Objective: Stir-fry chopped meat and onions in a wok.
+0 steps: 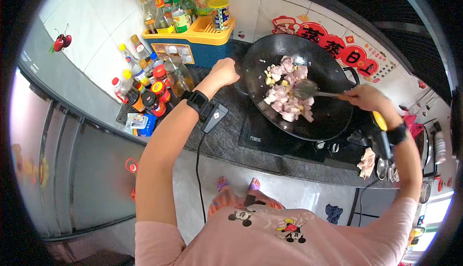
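Note:
A spatula (pixel 306 89) with a broad metal blade is gripped by its handle in my right hand (pixel 367 97), which is slightly blurred. Its blade rests among pieces of pale pink raw-looking meat (pixel 287 101) in a large black wok (pixel 325 124). Small yellowish chunks (pixel 269 78), perhaps garlic or ginger, lie at the meat's left side. My left hand (pixel 225 72) is curled just beside the wok's left rim. Its fingers are mostly hidden, so whether it grips a wok handle cannot be seen. One loop handle (pixel 351 76) shows at the wok's right.
The wok stands on a black cooktop (pixel 260 139). Bottles and jars (pixel 153 101) crowd the counter's left, before a yellow-and-blue seasoning rack (pixel 188 45). A black corded device (pixel 215 117) lies under my left wrist. A crumpled cloth (pixel 367 162) sits at the right edge.

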